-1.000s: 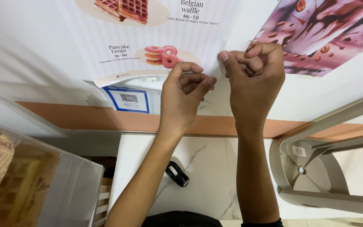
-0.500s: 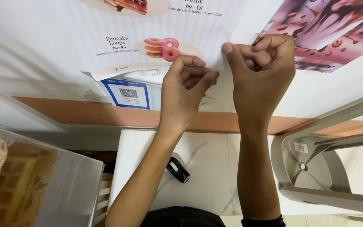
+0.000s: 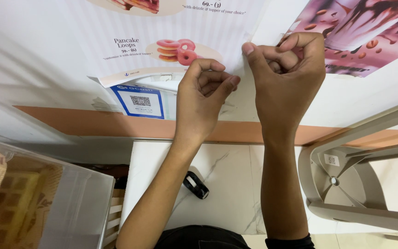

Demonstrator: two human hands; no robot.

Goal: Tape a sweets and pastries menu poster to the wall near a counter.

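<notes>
Two bare hands meet at the lower right corner of a white, faintly striped paper menu poster (image 3: 162,50) fixed to a white wall (image 3: 33,69), seen in the upper centre of the frame. Nearest the camera, at the bottom edge, lies a white marble-patterned tabletop (image 3: 236,184) with a small black tape dispenser (image 3: 196,185) resting on it just beside the left forearm. At lower left stands a clear plastic display case (image 3: 65,203) holding tan waffle-like goods; at lower right, a beige moulded plastic chair (image 3: 346,184). Higher in the frame, the left hand (image 3: 203,101) has its fingers curled together, thumb and forefinger pinched at the poster's bottom edge; whether they grip the sheet or a bit of tape cannot be told. The right hand (image 3: 286,78) is likewise closed, its thumb pressed flat on the poster's right edge. Behind them, a terracotta band (image 3: 93,122) runs across the wall, and a blue-bordered square code sticker (image 3: 140,101) sits under the poster's curling lower left corner. At upper right hangs a glossy pink-and-purple dessert poster (image 3: 360,32). The menu sheet is judged light, thin and flexible, easily creased or torn; it is best held at the edges and corners with flat fingertips.
</notes>
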